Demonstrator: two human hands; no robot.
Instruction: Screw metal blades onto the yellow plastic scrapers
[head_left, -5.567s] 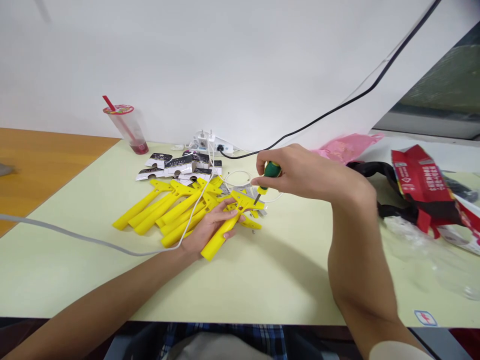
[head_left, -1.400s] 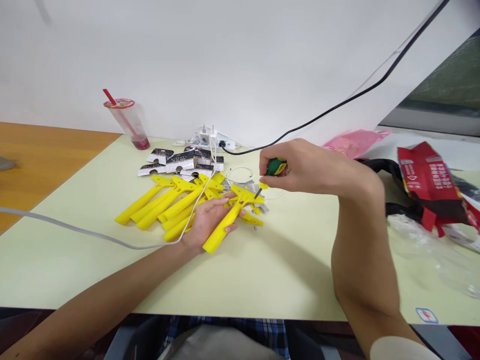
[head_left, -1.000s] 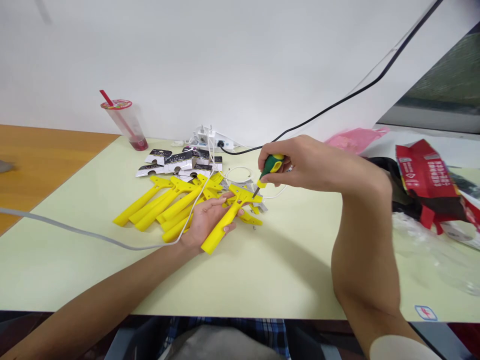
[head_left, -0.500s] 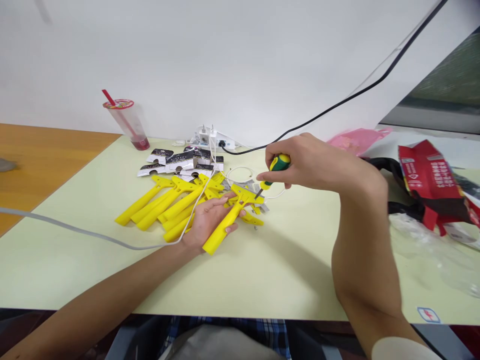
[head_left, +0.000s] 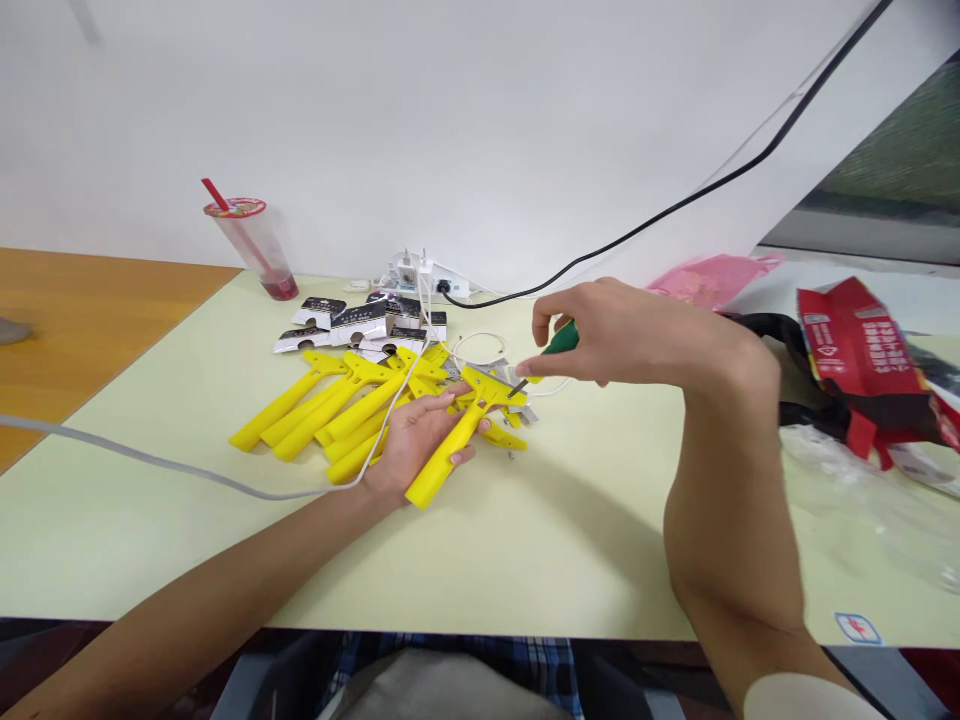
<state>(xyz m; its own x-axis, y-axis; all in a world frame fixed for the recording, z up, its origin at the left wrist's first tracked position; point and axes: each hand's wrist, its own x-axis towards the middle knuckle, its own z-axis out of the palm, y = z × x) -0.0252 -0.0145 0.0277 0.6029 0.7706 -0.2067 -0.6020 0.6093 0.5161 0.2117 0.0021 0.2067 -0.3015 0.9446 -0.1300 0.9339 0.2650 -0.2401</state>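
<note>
A yellow plastic scraper (head_left: pixel 448 445), its handle pointing toward me, lies in my left hand (head_left: pixel 411 440), whose fingers curl round it from beneath. My right hand (head_left: pixel 592 330) grips a screwdriver (head_left: pixel 561 340) with a green and yellow handle. The screwdriver's tip meets the right end of the scraper's head, at a screw spot. Left of my left hand several more yellow scrapers (head_left: pixel 281 400) lie in a pile. Small metal blades and loose yellow pieces (head_left: pixel 504 437) sit behind and beside the held scraper. A tiny screw (head_left: pixel 512 456) rests on the table.
Behind the pile are black-and-white cardboard packets (head_left: pixel 360 322) and a power strip (head_left: pixel 450 285) with cables. A grey cord (head_left: pixel 225 483) crosses over my left wrist. A cup with a straw (head_left: pixel 259 250) stands back left. Right lie a red package (head_left: pixel 862 345), clear plastic (head_left: pixel 862 490) and a pink bag (head_left: pixel 712 280).
My right hand has turned and shifted slightly on the screwdriver handle, covering more of its yellow part; the tip stays on the scraper head. My left hand and the scraper hold still.
</note>
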